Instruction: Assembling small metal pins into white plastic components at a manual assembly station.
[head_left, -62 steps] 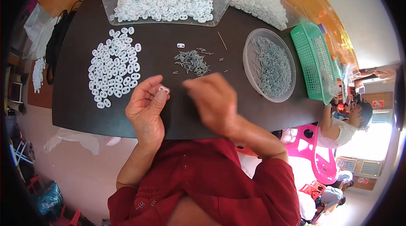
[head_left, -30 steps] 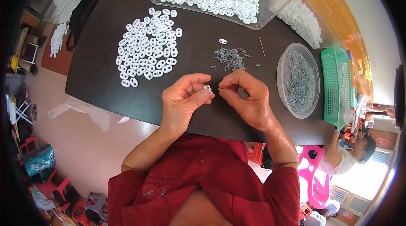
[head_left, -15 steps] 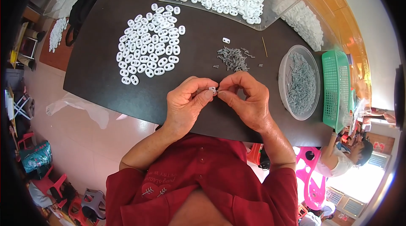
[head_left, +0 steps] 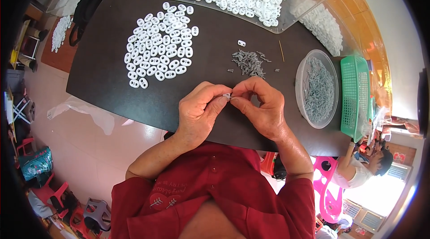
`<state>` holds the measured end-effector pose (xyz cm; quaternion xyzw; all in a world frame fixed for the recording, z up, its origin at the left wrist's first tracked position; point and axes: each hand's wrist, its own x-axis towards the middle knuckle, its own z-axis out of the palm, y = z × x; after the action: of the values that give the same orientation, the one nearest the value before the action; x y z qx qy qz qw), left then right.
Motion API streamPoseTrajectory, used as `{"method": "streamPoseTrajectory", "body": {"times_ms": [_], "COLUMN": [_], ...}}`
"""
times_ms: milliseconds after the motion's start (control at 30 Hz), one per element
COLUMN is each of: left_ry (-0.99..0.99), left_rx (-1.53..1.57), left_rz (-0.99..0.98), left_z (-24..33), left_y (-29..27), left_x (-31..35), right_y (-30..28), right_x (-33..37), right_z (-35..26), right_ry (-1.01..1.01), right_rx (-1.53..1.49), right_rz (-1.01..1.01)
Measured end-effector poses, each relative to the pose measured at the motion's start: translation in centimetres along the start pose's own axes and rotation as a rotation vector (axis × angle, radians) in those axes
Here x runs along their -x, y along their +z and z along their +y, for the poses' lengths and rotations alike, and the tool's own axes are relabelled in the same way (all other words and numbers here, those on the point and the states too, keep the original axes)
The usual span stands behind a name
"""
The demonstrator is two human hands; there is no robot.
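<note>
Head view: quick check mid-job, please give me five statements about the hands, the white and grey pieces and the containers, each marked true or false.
1. The left hand holds a small white piece. True.
2. The loose grey pile lies between the spread white pieces and the round tub. True.
3. The right hand is inside the round tub. False: it is up close to the small white piece, left of the round tub.
4. The green basket stands to the right of the round tub. True.
5. The spread white pieces lie to the right of the loose grey pile. False: they lie to its left.
</note>
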<state>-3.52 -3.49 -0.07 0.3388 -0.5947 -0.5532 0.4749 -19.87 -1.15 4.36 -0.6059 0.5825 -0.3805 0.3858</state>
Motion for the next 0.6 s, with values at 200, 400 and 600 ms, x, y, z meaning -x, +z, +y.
{"method": "streamPoseTrajectory", "body": {"times_ms": [200, 400, 600], "left_ry": [0.122, 0.233, 0.036], "left_rx": [-0.117, -0.235, 0.02], "left_rz": [0.028, 0.051, 0.065], "left_z": [-0.01, -0.34, -0.01], "left_y": [0.18, 0.11, -0.15], "left_x": [-0.05, 0.11, 0.19], "right_y": [-0.01, 0.29, 0.19], "right_x": [-0.05, -0.4, -0.64], "right_z": [-0.26, -0.42, -0.63], "right_ry": [0.011, 0.097, 0.184], "right_rx": [0.018, -0.099, -0.308], "right_rz": [-0.015, -0.009, 0.003]}}
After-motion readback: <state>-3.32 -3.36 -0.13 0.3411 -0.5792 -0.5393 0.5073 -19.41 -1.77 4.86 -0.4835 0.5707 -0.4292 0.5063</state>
